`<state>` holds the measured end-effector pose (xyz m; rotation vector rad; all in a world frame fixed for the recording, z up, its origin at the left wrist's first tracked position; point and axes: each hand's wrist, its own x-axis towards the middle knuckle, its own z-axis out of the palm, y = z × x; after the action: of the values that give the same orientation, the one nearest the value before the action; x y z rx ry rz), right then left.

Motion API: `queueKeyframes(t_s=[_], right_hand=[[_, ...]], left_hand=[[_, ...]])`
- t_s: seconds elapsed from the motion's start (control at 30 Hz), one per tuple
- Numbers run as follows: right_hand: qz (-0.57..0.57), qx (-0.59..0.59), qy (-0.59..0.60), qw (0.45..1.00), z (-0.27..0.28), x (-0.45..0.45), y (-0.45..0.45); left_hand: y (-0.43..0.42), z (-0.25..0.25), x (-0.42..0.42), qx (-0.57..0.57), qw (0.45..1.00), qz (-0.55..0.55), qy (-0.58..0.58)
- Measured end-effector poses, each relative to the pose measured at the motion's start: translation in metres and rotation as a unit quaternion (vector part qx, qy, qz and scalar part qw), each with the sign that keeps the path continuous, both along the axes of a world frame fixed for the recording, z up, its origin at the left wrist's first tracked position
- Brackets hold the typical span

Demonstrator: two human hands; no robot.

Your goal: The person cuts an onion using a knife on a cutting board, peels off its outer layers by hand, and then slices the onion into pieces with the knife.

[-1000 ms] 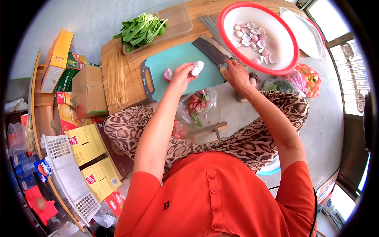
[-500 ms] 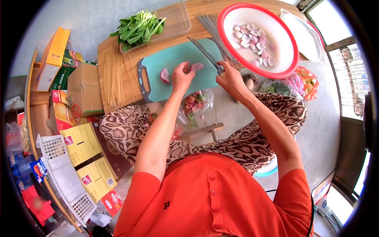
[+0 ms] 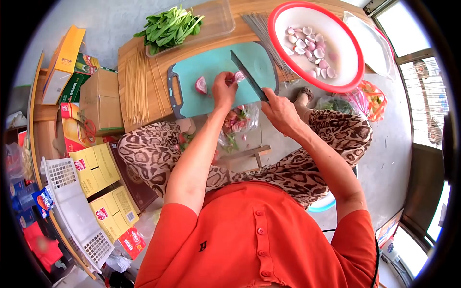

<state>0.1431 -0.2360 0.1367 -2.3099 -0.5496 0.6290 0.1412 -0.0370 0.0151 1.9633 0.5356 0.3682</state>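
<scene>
On the teal cutting board [image 3: 192,108], my left hand [image 3: 224,90] has its fingertips closed on a piece of red onion [image 3: 239,76]. The blade of a kitchen knife [image 3: 249,79] lies just right of that piece, partly overlapping it in view. My right hand [image 3: 280,111] is wrapped around the knife's dark handle. Another cut red onion piece [image 3: 201,85] rests on the board to the left of my left hand.
Beyond the board's right end stands a red-rimmed white basin [image 3: 343,81] with onion pieces. Leafy greens [image 3: 170,30] lie in a clear plastic tray [image 3: 218,29] at the back. Wooden skewers [image 3: 136,86] and thin metal skewers [image 3: 264,33] flank the board. Below hangs a plastic bag [image 3: 249,117] of scraps.
The knife and my right hand have moved slightly down and left, bringing the blade close to the onion piece. My left fingers have shifted slightly at that piece.
</scene>
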Motion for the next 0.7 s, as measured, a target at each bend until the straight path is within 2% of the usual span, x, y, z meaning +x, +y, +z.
queueKeyframes(t_s=[0.7], right_hand=[[0.032,-0.031,-0.011,0.999,-0.01,0.003,0.001]], left_hand=[[-0.001,-0.004,0.003,0.043,0.998,0.009,-0.036]])
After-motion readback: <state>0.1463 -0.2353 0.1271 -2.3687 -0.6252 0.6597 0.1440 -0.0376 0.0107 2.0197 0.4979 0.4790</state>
